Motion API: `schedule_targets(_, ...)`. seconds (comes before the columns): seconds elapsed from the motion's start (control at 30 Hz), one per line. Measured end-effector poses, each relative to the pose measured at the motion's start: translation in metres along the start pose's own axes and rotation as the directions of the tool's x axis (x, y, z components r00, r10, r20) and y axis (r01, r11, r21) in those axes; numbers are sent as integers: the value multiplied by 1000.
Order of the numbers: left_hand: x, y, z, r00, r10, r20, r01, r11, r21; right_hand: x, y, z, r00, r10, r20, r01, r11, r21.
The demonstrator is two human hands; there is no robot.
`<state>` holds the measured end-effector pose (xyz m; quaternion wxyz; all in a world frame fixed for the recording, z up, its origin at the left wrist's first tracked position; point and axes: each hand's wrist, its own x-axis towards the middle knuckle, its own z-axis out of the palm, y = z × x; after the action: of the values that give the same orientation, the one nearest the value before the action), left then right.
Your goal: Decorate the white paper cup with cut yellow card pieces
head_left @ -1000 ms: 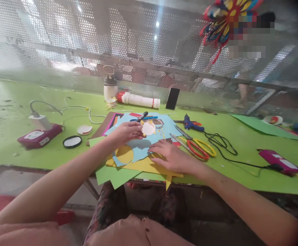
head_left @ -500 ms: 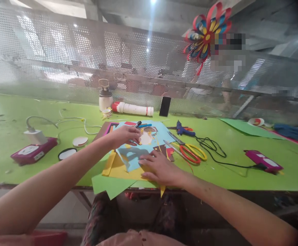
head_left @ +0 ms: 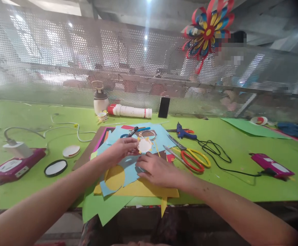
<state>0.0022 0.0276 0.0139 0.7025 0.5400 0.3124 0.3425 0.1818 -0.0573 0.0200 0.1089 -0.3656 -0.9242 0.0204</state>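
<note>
A white paper disc (head_left: 145,146) with small yellow tabs round its rim is upon the stack of coloured paper. My left hand (head_left: 125,148) has its fingers closed at the disc's left edge. Just below the disc, my right hand (head_left: 156,168) rests palm down on cut light-blue paper (head_left: 131,173), its fingers loosely bent and somewhat apart. Yellow paper (head_left: 151,192) and green paper (head_left: 105,209) lie beneath, overhanging the table's front edge. A black marker (head_left: 132,132) and a clear ring (head_left: 149,135) lie just behind the disc.
Scissors with red and yellow handles (head_left: 193,160) lie right of the paper, before a blue glue gun (head_left: 186,132). Purple power blocks (head_left: 17,165) stand at both sides with cords. Behind are a spray bottle (head_left: 100,102), a white tube (head_left: 132,111) and a phone (head_left: 164,107).
The view has moved closer to the table. My left hand has drawn back from over the disc to its left edge, fingers closing there. A blue cut-out over yellow now shows near the front.
</note>
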Motion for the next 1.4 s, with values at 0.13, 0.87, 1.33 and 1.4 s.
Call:
schedule_targets(0.13,-2,-8,4,999,-44,30,44,999,7,-27,8,-6,991,82,-103,-69,989,127)
schedule_targets(0.87,-3,-22,-4,986,-163,14,163,987,11,-105,90,-60,692,722,21,-720,687,102)
schedule_targets(1.33,-2,-20,-3,977,-196,-79,189,978,-90,-125,99,-30,661,750,-5,-745,655,-128)
schedule_targets(1.4,-2,-20,-4,977,-203,-60,198,976,-87,-126,101,-29,652,757,-35,-754,643,-132)
